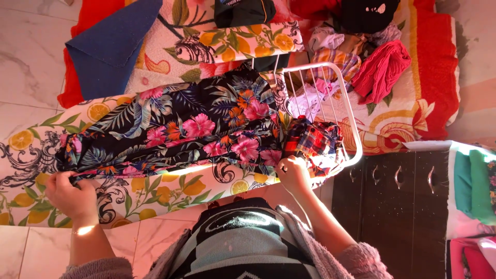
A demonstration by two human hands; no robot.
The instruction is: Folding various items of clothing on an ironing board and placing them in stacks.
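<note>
Left grip [67, 194]: fingers curled, pinching the near edge of the dark floral garment [175, 126] at its left end. Right grip [293, 173]: closed fist bunching the same garment's other end, just beside the plaid cloth [312, 142].

Floral garment: dark with pink and orange flowers and green leaves, stretched lengthwise between both hands, lying flat along the ironing board [31, 150]. Board cover is white with a lemon-and-leaf print; it shows at the left end and along the near edge under the garment.

White wire rack [347, 111] sits at the board's right end, holding the red-blue plaid cloth and some pale laundry. Plaid cloth touches the right hand's knuckles.

Beyond the board: bed with a floral bedspread [413, 93] with red border, blue cloth [111, 44] at the left, black folded item [243, 11] at the top, red knit piece [380, 70] in a mixed clothes heap. Dark wooden cabinet [392, 206] at right. Floor is pale marble tile [26, 57].
</note>
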